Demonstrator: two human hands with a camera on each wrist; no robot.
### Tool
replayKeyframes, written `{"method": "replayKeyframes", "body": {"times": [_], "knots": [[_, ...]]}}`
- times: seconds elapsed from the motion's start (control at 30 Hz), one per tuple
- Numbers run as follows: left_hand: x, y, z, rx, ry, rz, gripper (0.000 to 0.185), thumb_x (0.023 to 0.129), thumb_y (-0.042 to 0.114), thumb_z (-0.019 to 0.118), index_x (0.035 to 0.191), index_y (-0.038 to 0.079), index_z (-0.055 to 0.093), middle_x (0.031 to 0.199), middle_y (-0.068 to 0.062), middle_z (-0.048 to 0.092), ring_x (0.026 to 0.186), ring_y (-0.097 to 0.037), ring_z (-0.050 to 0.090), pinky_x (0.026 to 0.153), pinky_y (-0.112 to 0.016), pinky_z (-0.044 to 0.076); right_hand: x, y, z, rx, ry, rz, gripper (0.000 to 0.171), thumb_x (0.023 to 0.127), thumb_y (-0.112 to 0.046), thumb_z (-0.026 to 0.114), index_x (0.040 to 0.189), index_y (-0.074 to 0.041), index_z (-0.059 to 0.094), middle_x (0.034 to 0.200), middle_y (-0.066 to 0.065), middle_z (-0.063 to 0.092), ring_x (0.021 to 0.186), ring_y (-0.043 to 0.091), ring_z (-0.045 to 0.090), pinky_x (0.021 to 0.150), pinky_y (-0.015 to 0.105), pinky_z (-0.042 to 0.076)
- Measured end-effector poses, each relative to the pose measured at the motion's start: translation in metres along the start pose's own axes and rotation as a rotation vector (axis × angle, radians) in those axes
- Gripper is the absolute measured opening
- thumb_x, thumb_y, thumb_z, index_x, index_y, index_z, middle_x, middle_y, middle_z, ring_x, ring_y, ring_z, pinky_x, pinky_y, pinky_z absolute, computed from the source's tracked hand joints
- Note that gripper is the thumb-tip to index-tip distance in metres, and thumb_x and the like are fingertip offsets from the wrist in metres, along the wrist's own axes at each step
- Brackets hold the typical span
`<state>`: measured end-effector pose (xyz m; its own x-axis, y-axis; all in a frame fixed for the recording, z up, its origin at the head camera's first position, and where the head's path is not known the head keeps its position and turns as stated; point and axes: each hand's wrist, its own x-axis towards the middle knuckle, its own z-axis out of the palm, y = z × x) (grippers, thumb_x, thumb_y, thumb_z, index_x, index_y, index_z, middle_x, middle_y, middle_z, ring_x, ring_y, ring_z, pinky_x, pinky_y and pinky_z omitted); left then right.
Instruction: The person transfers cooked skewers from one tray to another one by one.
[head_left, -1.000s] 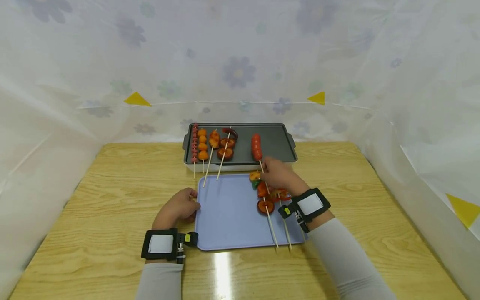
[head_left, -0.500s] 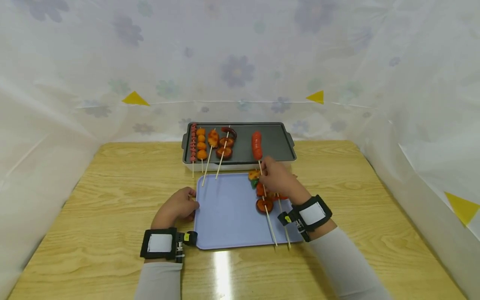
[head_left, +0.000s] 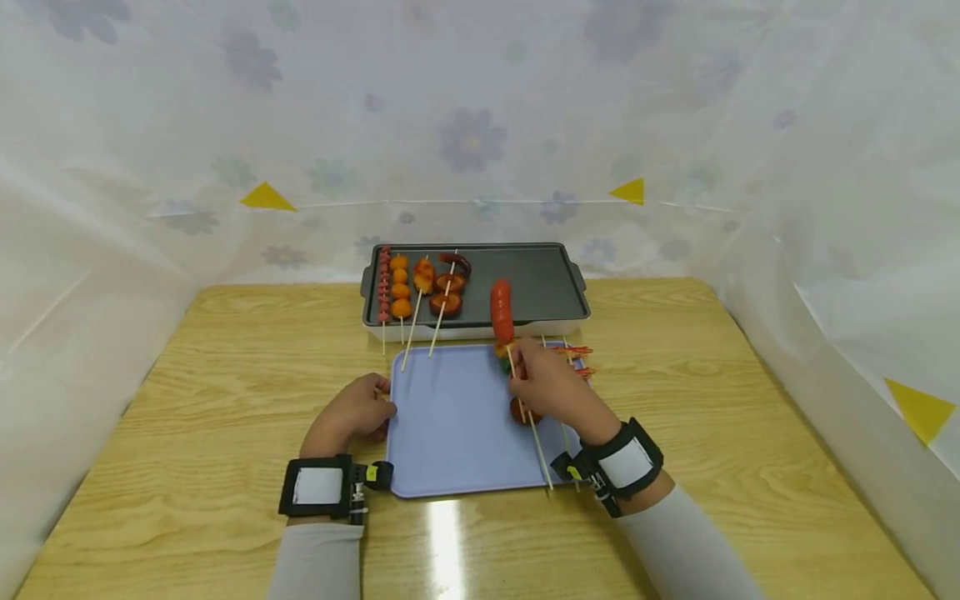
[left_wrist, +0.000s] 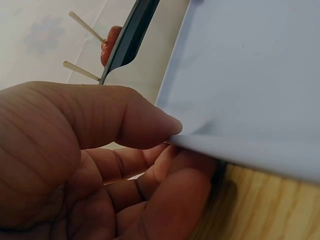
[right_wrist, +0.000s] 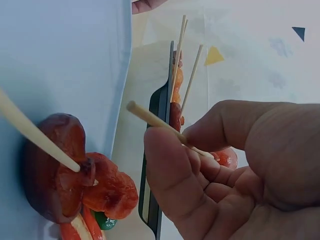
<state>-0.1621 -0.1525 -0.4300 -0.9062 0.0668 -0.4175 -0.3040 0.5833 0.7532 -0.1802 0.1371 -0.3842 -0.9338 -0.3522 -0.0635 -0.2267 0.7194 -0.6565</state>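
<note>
Nearer the tray (head_left: 450, 442) than before | sausage skewer (head_left: 502, 312) | right hand (head_left: 553, 382) pinching it | left hand (head_left: 352, 410) pinching tray edge

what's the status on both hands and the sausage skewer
Left fingers pinching edge of lavender tray. Right fingers pinching sausage skewer by its stick. Mixed mushroom skewer lies on tray beneath them.

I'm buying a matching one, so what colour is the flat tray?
The tray is pale lavender-blue, best seen in the head view.
</note>
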Motion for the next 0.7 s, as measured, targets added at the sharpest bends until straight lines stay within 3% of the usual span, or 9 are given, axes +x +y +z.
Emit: {"method": "replayKeyframes", "body": {"times": [0.7], "knots": [[-0.002,0.001,-0.002,0.003,-0.002,0.001,0.037,0.089,0.003,0.057,0.123,-0.007,0.048,0.081,-0.014,0.059,0.061,-0.02,0.059,0.055,-0.03,0.052,-0.023,-0.004,0.021,-0.103,-0.019,-0.026,0.014,0.085,0.001,0.065,0.092,-0.004,0.054,0.064,0.001,0.051,0.053,0.012,0.049,0.047,0.026,0.036]]}}
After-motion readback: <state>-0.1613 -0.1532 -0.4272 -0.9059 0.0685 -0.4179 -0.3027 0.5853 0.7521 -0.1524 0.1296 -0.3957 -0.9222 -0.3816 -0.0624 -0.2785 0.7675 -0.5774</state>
